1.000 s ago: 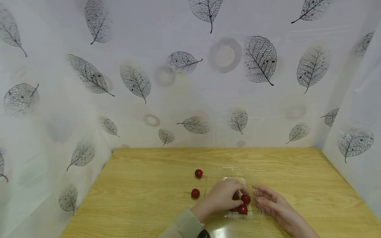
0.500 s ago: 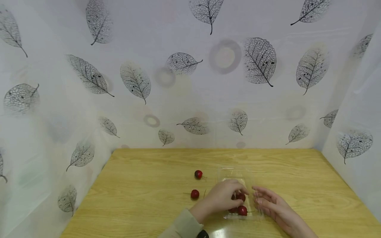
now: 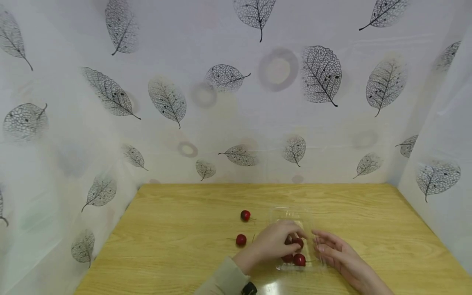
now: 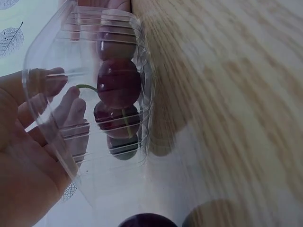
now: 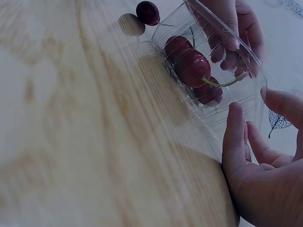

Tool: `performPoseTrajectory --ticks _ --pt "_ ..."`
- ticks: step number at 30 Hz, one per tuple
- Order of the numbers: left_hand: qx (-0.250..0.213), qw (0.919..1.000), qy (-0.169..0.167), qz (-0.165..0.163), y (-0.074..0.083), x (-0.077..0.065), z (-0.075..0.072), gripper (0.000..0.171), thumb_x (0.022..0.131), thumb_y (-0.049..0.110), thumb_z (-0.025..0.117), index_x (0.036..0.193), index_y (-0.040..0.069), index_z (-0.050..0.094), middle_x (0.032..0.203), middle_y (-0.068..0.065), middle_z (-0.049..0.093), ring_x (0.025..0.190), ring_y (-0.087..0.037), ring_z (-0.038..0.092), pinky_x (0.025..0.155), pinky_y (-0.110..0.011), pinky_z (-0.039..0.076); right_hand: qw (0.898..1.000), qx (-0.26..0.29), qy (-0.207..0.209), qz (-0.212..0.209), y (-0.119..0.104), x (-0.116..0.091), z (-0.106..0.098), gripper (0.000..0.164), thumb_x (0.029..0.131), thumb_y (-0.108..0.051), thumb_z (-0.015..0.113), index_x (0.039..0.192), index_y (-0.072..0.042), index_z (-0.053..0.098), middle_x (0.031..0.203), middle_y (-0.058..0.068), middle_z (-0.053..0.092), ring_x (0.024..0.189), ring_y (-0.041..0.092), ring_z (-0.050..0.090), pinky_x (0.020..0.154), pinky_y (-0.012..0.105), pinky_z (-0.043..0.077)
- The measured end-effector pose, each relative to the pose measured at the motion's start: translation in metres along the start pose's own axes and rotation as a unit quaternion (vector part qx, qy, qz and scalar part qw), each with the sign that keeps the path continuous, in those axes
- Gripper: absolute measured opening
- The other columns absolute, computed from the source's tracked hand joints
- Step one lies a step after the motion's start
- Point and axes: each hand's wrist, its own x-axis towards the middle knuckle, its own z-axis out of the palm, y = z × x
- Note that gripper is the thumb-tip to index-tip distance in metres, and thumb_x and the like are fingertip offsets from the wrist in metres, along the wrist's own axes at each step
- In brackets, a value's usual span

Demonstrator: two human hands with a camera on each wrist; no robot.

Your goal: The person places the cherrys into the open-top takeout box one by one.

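My left hand reaches over a clear plastic box, its fingers spread loosely above the dark red cherries inside. In the left wrist view, the fingertips hover beside the cherries, with a gap between. A green stem sticks out from one cherry in the right wrist view. Against the box's right side rests my right hand, thumb and fingers extended, the thumb tip right at the rim. In the head view my left hand partly hides the cherries behind it.
Two more cherries lie on the wooden table left of the box, one farther back and one nearer. A thin stem shows beside my left wrist. White leaf-patterned sheeting surrounds the table's back and sides.
A cherry under my left thumb has shifted slightly left within the box. My left hand has barely moved, and the right hand stays at the box's side.
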Motion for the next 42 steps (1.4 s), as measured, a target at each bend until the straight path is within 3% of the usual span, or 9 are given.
performPoseTrajectory --ticks 9,14,18,26,33,42 --pt "-0.008 0.9998 0.014 -0.013 -0.004 -0.003 -0.008 0.026 0.1 0.013 0.074 0.125 0.017 0.074 0.115 0.002 0.074 0.091 -0.001 0.063 0.079 -0.007 0.048 1.0 -0.011 0.006 -0.001 -0.001 0.0 0.0 0.042 0.113 -0.018 0.049 0.154 -0.024 0.046 0.135 -0.014 0.057 0.122 -0.002 0.063 0.105 0.022 0.055" --pt "0.004 0.9995 0.03 -0.01 -0.007 -0.005 -0.015 0.026 0.098 0.012 0.075 0.124 0.017 0.075 0.117 0.003 0.075 0.097 -0.003 0.066 0.084 -0.008 0.05 1.0 -0.015 0.009 -0.006 0.0 0.001 0.001 0.044 0.113 -0.018 0.05 0.156 -0.02 0.045 0.135 -0.012 0.057 0.123 -0.002 0.063 0.105 0.022 0.055" --pt "-0.017 0.9988 0.031 -0.034 -0.011 -0.006 -0.019 0.028 0.097 0.011 0.076 0.124 0.017 0.074 0.119 0.002 0.074 0.098 -0.004 0.067 0.083 -0.01 0.051 1.0 -0.016 0.011 -0.006 0.0 0.001 0.001 0.046 0.112 -0.017 0.05 0.158 -0.016 0.044 0.135 -0.011 0.058 0.122 -0.001 0.063 0.105 0.022 0.055" --pt "-0.033 0.9971 0.054 -0.041 -0.022 -0.01 -0.026 0.029 0.096 0.009 0.076 0.124 0.014 0.074 0.122 0.002 0.075 0.103 -0.006 0.067 0.09 -0.015 0.054 1.0 -0.009 0.006 -0.01 0.001 0.001 0.0 0.04 0.113 -0.017 0.05 0.152 -0.024 0.049 0.135 -0.012 0.057 0.123 -0.002 0.063 0.106 0.021 0.055" --pt "-0.047 0.9948 0.066 -0.061 -0.029 -0.016 -0.034 0.028 0.097 0.009 0.075 0.124 0.016 0.073 0.123 0.002 0.075 0.103 -0.008 0.067 0.092 -0.02 0.056 1.0 -0.011 0.002 -0.013 0.002 0.001 -0.001 0.044 0.113 -0.017 0.049 0.157 -0.018 0.044 0.136 -0.012 0.057 0.123 -0.004 0.062 0.106 0.021 0.054" --pt "-0.055 0.9915 0.089 -0.077 -0.043 -0.022 -0.042 0.027 0.097 0.008 0.075 0.123 0.014 0.073 0.124 -0.002 0.075 0.103 -0.01 0.068 0.097 -0.027 0.058 1.0 -0.008 0.0 -0.018 0.003 0.001 0.0 0.044 0.113 -0.016 0.049 0.156 -0.019 0.045 0.135 -0.014 0.058 0.124 -0.004 0.062 0.106 0.02 0.054"
